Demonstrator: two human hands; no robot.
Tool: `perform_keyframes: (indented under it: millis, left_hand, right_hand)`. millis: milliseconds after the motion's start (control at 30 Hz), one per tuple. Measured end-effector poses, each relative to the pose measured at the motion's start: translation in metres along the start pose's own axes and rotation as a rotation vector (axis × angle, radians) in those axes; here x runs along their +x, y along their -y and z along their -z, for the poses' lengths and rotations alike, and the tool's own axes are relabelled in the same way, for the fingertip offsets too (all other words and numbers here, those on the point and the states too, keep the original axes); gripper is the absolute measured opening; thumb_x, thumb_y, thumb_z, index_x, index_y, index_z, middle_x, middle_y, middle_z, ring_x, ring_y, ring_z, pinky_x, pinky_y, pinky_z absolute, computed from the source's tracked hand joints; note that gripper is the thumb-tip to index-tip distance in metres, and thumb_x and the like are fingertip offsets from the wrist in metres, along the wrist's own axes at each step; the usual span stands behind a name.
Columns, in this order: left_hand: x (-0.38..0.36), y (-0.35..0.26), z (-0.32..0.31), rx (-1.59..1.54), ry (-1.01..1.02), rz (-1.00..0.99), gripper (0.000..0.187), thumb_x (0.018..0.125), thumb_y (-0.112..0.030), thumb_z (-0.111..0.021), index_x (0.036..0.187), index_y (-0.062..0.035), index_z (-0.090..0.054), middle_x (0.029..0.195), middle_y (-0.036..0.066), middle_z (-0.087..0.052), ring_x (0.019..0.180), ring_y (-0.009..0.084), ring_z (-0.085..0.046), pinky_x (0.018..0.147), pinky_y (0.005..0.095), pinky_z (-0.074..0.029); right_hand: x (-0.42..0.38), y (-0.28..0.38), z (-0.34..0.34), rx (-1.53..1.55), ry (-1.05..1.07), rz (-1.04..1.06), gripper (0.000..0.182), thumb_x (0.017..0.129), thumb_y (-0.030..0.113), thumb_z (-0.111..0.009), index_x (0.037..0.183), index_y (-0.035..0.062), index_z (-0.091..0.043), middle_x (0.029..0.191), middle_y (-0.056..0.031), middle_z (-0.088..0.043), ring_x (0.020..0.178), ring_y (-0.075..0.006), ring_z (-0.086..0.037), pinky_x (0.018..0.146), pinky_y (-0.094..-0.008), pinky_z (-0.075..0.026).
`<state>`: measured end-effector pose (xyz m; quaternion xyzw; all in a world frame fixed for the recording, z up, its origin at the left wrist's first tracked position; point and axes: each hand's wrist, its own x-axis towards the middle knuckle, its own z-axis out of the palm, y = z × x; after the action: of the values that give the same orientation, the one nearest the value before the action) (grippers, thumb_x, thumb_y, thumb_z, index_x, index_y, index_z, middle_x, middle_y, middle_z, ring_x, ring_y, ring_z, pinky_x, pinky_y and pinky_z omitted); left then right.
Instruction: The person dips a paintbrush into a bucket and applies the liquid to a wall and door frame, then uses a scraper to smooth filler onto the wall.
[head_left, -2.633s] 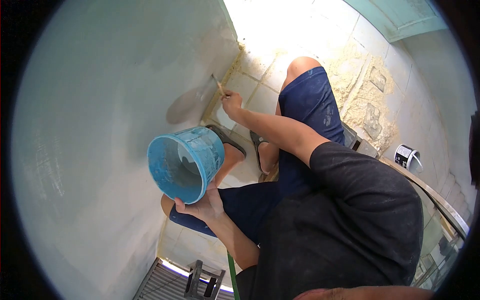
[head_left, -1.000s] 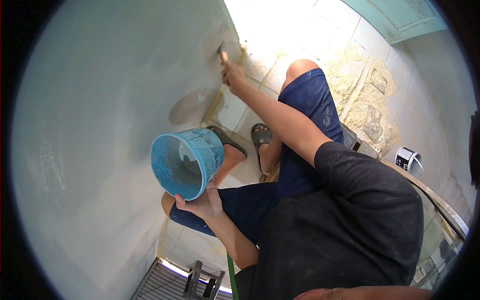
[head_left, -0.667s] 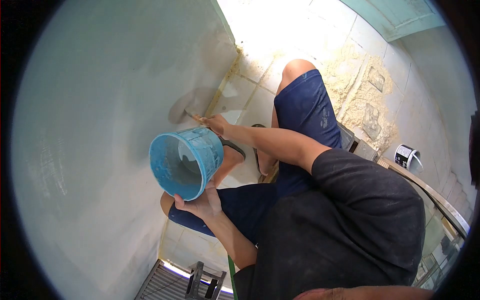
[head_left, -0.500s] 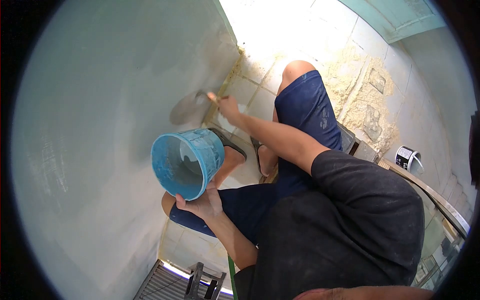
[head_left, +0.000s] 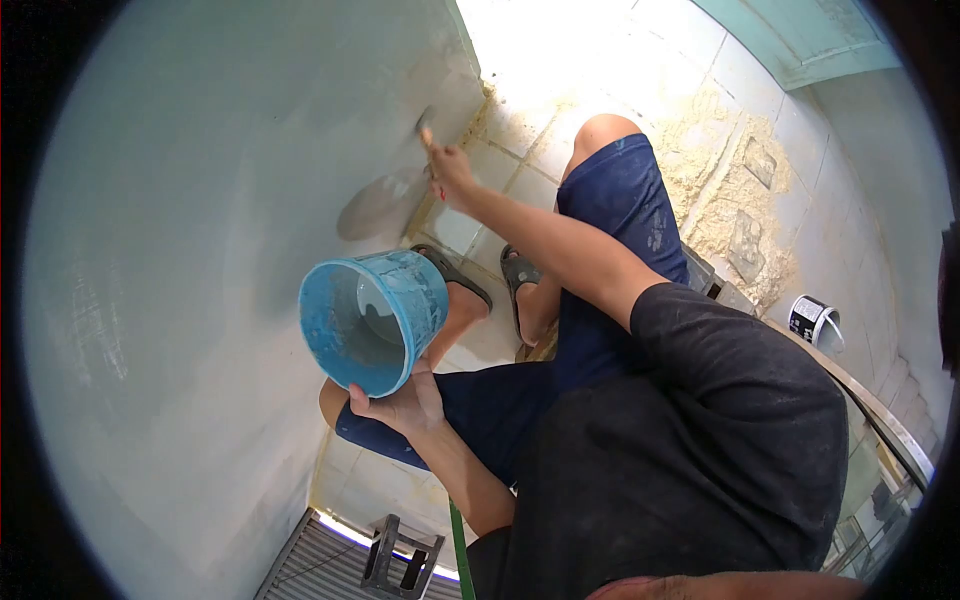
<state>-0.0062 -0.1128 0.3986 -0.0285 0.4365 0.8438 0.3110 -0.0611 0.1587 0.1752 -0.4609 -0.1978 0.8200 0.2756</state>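
Observation:
My left hand [head_left: 405,402] grips a blue plastic bucket [head_left: 425,290] from below, its thumb on the near rim. The bucket is tilted with its mouth toward the wall, and pale grey-white liquid sits inside. Closed round a wooden handle, my right hand [head_left: 452,178] holds what looks like a small brush [head_left: 427,135]. Its dark tip is against the pale grey-green wall [head_left: 200,200]; the bristles are too small to make out clearly. A darker, wet-looking patch [head_left: 375,210] marks the wall between brush and bucket.
Sandals [head_left: 520,275] are on my feet on the tiled floor [head_left: 490,170]. Crumbly yellowish debris [head_left: 720,180] covers tiles on the right. A small black-and-white pail [head_left: 815,322] lies farther right. A dark stool [head_left: 402,560] stands at the bottom, beside a ribbed metal surface [head_left: 320,560].
My right hand has moved the brush up along the wall, away from the bucket and the darker patch. My left hand and the bucket have barely shifted.

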Motion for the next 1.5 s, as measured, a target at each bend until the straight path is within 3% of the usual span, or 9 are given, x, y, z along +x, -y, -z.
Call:
perform_keyframes:
  millis: [300,433,500,600,767,833,967,1267,1500]
  left_hand:
    - [0.003,0.002,-0.025,0.008,0.030,0.011,0.085,0.082,-0.057,-0.072,0.148,-0.0132,-0.042,0.148,0.010,-0.047,0.135,0.0300,-0.049,0.105,0.0501,-0.047]
    - [0.000,0.001,-0.023,0.030,0.035,0.017,0.083,0.081,-0.057,-0.071,0.148,-0.0144,-0.044,0.147,0.008,-0.048,0.134,0.0268,-0.050,0.103,0.0460,-0.048]
    - [-0.001,0.001,-0.017,0.027,0.027,0.020,0.084,0.081,-0.057,-0.071,0.148,-0.0139,-0.044,0.147,0.008,-0.048,0.134,0.0269,-0.050,0.103,0.0460,-0.048]
    - [-0.001,0.002,-0.012,0.024,0.018,0.012,0.084,0.081,-0.057,-0.070,0.148,-0.0128,-0.044,0.147,0.008,-0.048,0.134,0.0271,-0.050,0.104,0.0461,-0.048]
    - [0.004,0.001,-0.014,0.017,0.031,0.019,0.084,0.082,-0.056,-0.070,0.147,-0.0113,-0.044,0.147,0.008,-0.049,0.133,0.0275,-0.051,0.105,0.0462,-0.048]
    - [0.005,0.002,-0.018,0.028,0.022,0.010,0.084,0.082,-0.057,-0.069,0.148,-0.0110,-0.044,0.147,0.009,-0.049,0.133,0.0278,-0.052,0.106,0.0455,-0.048]
    - [0.007,0.003,-0.015,-0.004,0.072,0.040,0.086,0.082,-0.057,-0.069,0.149,-0.0107,-0.042,0.148,0.010,-0.048,0.134,0.0281,-0.051,0.106,0.0447,-0.048]
    - [0.007,-0.001,-0.004,-0.043,0.075,0.019,0.089,0.081,-0.054,-0.076,0.150,-0.0126,-0.037,0.150,0.013,-0.044,0.136,0.0328,-0.047,0.107,0.0558,-0.044]
    - [0.006,-0.004,0.011,-0.038,0.022,-0.024,0.091,0.081,-0.056,-0.076,0.151,-0.0138,-0.036,0.153,0.013,-0.040,0.139,0.0358,-0.042,0.106,0.0583,-0.043]
  right_hand:
    - [-0.038,-0.080,0.029,-0.696,0.279,-0.241,0.061,0.087,0.062,-0.073,0.084,0.0018,-0.063,0.066,-0.0076,-0.057,0.047,-0.0158,-0.048,0.043,-0.0355,-0.035]
    - [0.019,-0.044,0.036,-0.408,-0.416,-0.071,0.065,0.091,0.066,-0.064,0.087,0.0014,-0.062,0.070,-0.0078,-0.058,0.053,-0.0167,-0.051,0.045,-0.0366,-0.039]
    - [0.038,0.002,0.027,-0.250,-0.468,0.047,0.075,0.098,0.064,-0.051,0.115,-0.0085,-0.061,0.106,-0.0273,-0.069,0.098,-0.0414,-0.067,0.085,-0.0511,-0.051]
    - [0.029,0.060,0.018,-0.218,-0.319,0.155,0.049,0.105,0.049,-0.049,0.104,0.0001,-0.053,0.075,-0.0081,-0.056,0.060,-0.0178,-0.055,0.049,-0.0359,-0.042]
    - [0.031,-0.031,0.002,-0.715,-0.152,0.518,0.034,0.105,0.038,-0.048,0.100,0.0054,-0.056,0.075,-0.0085,-0.056,0.059,-0.0174,-0.055,0.047,-0.0359,-0.041]
    - [-0.025,-0.016,-0.006,-0.556,0.148,0.016,0.031,0.101,0.028,-0.052,0.111,-0.0006,-0.060,0.088,-0.0209,-0.067,0.066,-0.0307,-0.067,0.058,-0.0442,-0.052]
    - [-0.041,-0.078,0.005,-0.949,0.477,0.050,0.043,0.099,0.037,-0.061,0.117,-0.0008,-0.068,0.085,-0.0222,-0.070,0.072,-0.0339,-0.070,0.060,-0.0449,-0.052]
    - [0.040,-0.023,0.044,-0.672,-0.475,0.084,0.075,0.102,0.064,-0.044,0.129,-0.0064,-0.051,0.103,-0.0259,-0.068,0.085,-0.0356,-0.069,0.067,-0.0509,-0.055]
    - [0.020,0.021,0.010,-0.459,-0.118,0.223,0.053,0.107,0.050,-0.045,0.109,-0.0023,-0.050,0.083,-0.0162,-0.059,0.065,-0.0242,-0.059,0.059,-0.0437,-0.051]
